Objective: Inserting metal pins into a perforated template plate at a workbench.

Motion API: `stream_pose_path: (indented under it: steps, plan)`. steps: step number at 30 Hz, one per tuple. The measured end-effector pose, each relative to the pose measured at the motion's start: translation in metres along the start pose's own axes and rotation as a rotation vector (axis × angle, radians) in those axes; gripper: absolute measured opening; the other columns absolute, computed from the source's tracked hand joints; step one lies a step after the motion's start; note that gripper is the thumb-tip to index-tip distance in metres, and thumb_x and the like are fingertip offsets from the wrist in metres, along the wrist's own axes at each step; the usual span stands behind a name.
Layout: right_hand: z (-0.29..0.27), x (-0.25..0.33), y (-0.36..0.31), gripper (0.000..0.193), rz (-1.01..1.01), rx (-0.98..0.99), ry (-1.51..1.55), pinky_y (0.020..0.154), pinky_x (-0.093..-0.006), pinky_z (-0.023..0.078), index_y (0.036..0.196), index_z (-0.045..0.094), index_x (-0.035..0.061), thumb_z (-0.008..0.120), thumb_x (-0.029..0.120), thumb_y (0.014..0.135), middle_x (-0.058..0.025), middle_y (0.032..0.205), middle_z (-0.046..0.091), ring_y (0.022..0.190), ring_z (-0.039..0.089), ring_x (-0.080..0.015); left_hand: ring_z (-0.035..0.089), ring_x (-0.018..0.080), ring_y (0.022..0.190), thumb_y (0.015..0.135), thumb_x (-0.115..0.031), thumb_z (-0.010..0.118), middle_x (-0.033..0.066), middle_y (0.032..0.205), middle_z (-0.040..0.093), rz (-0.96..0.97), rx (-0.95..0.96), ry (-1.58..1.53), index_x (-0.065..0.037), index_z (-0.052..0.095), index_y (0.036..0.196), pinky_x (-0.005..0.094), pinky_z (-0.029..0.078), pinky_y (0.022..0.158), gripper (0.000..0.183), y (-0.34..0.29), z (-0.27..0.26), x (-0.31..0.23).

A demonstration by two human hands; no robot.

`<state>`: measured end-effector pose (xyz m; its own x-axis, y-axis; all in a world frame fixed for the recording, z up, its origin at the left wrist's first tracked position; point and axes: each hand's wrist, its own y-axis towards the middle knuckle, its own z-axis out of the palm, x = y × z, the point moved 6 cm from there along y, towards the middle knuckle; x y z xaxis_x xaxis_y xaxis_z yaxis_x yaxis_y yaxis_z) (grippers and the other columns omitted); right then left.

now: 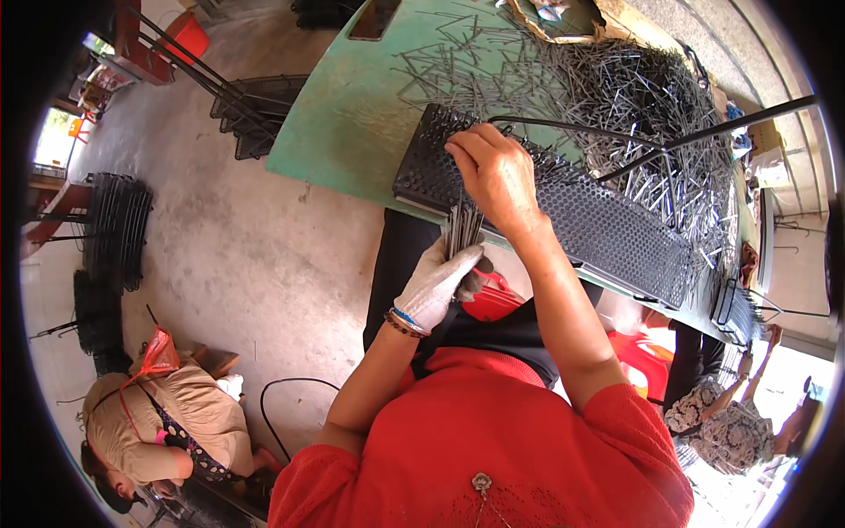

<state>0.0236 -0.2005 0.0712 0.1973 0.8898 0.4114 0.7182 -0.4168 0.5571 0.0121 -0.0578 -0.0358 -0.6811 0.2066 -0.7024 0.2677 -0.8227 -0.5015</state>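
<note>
My left hand [437,286], in a pale work glove, is closed round a bundle of thin metal rods [463,229] that stand up out of the fist. Just above it, my bare right hand [497,176] is bent over a black perforated panel [607,231], its fingers curled and drawn together. Whatever the fingertips pinch is too small to make out. Many short dark rods stick up from the panel's left end and back edge, while plain holes show along its right part. The panel lies along the near edge of a green table [339,119].
A large heap of loose rods [634,88] covers the table's far right. A black bar frame [704,136] reaches over the panel. Stacked black racks [119,229] stand at left. One person [167,422] bends at lower left; another [726,422] works at far right.
</note>
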Motion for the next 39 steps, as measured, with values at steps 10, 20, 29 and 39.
stream_pose_path:
  steps: [10,20,29,39]
  plan:
    - [0.006,-0.001,0.004,0.011,-0.079,0.086,0.032,0.068,-0.0415,0.052,0.092,0.068,0.0025,0.068,0.011,0.085,-0.0112,0.09,0.064,0.077,0.065,-0.0342,0.055,0.0048,0.053,0.096,-0.025,0.061,0.004,0.081,0.066,-0.014,-0.013,-0.022,-0.008,0.054,0.104,0.0181,0.043,0.044,0.02,-0.001,0.001,-0.002]
    - [0.002,-0.002,0.004,0.016,0.07,0.089,0.052,0.065,-0.04,0.051,0.097,0.07,0.0014,0.069,0.012,0.086,-0.0116,0.089,0.064,0.073,0.064,-0.0325,0.053,0.0041,0.055,0.098,-0.022,0.059,0.0036,0.082,0.066,-0.02,0.041,-0.051,-0.009,0.053,0.107,0.0178,0.036,0.044,0.017,-0.003,0.002,-0.002]
    - [-0.012,0.004,-0.034,0.018,0.104,0.286,0.35,0.065,-0.0328,0.051,0.092,0.072,0.0017,0.075,0.016,0.083,-0.0101,0.093,0.067,0.08,0.063,-0.0231,0.055,0.0039,0.051,0.098,-0.024,0.058,0.0028,0.079,0.066,0.05,0.105,0.031,-0.004,0.057,0.102,0.0179,0.044,0.044,0.02,-0.006,0.003,-0.009]
    - [-0.015,-0.014,-0.054,0.016,0.247,0.262,0.508,0.084,-0.038,0.048,0.086,0.072,0.0,0.075,0.015,0.08,-0.0111,0.092,0.07,0.086,0.064,-0.0289,0.055,0.0043,0.052,0.098,-0.021,0.058,-0.0002,0.071,0.063,0.012,0.097,0.118,-0.004,0.062,0.092,0.0187,0.045,0.045,0.019,-0.006,0.02,-0.01]
